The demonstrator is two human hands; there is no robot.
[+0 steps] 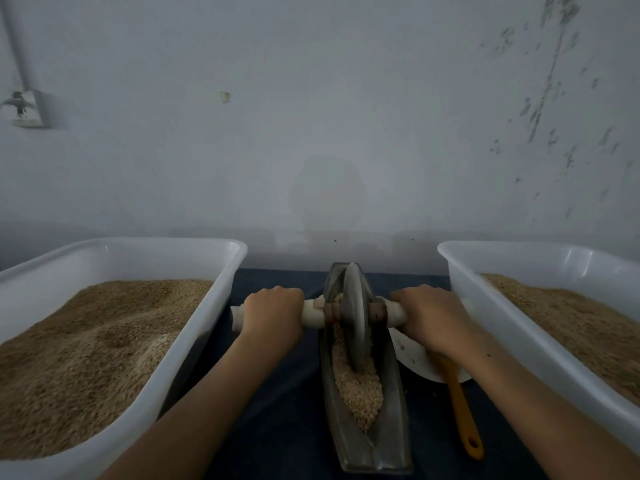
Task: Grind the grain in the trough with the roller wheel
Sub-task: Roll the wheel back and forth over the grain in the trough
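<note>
The roller wheel (pixel 356 317) is standing on edge in the narrow metal trough (pixel 391 427) at the worktop's centre, biting into the grain (pixel 360 386) heaped toward 6 o'clock. It looks heavy, rigid and probably smooth-rimmed, so it is best held by the pale axle handles. The left hand (pixel 273 315) at 9 o'clock and the right hand (pixel 431 317) at 3 o'clock are wrapping their fingers fully round those handles. White tubs (pixel 221 271) of grain are flanking at 9 and 3

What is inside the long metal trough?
The trough holds pale crushed grain and the roller wheel standing in it. The trough's bottom under the grain is covered.
</note>
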